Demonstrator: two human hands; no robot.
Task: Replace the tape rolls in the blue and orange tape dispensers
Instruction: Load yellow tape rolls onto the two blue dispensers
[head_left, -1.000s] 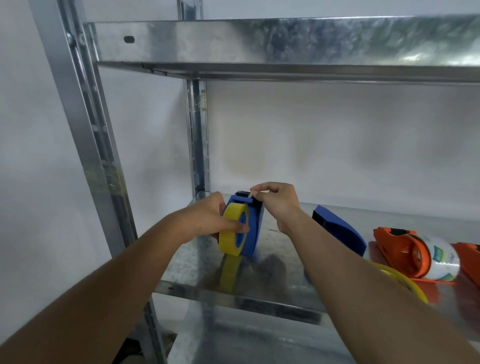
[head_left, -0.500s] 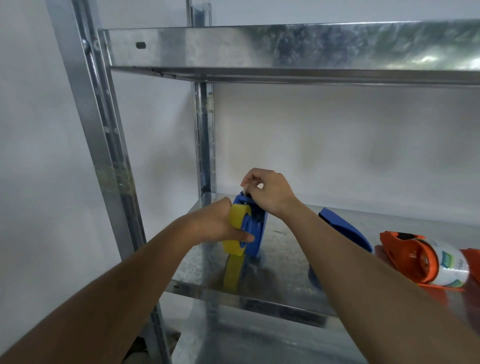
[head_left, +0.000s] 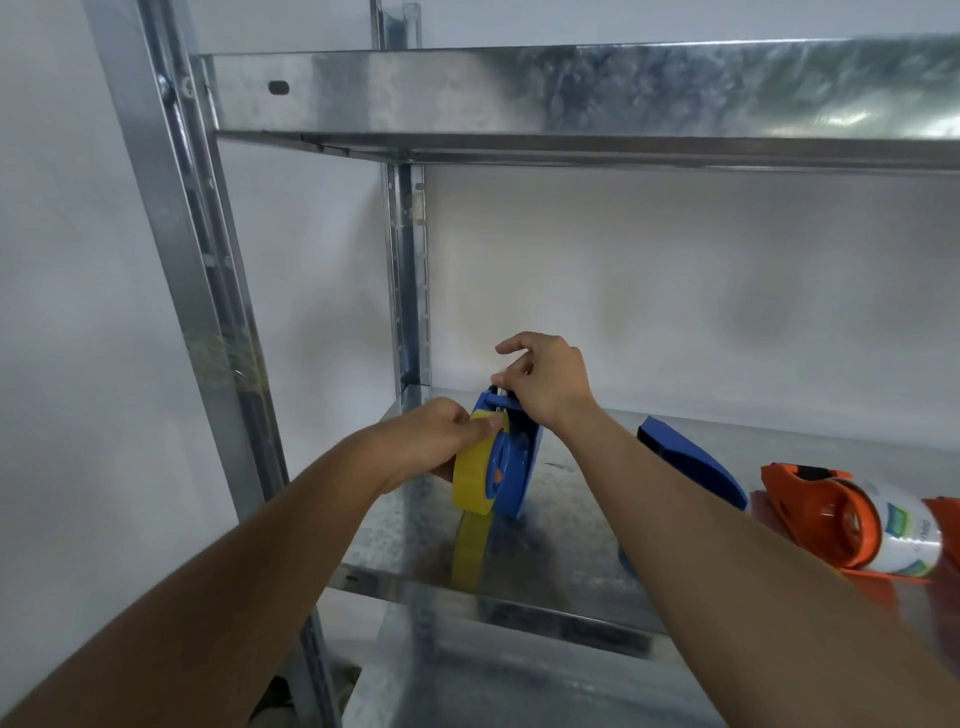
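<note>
The left hand (head_left: 441, 439) grasps the yellow tape roll (head_left: 474, 480) on the blue dispenser (head_left: 514, 462), steadying it on edge on the shelf (head_left: 571, 545). Just above, the right hand (head_left: 545, 384) pinches at the dispenser's top end, probably to thread tape. Its long axis stands nearly upright, cutter end uppermost.
</note>
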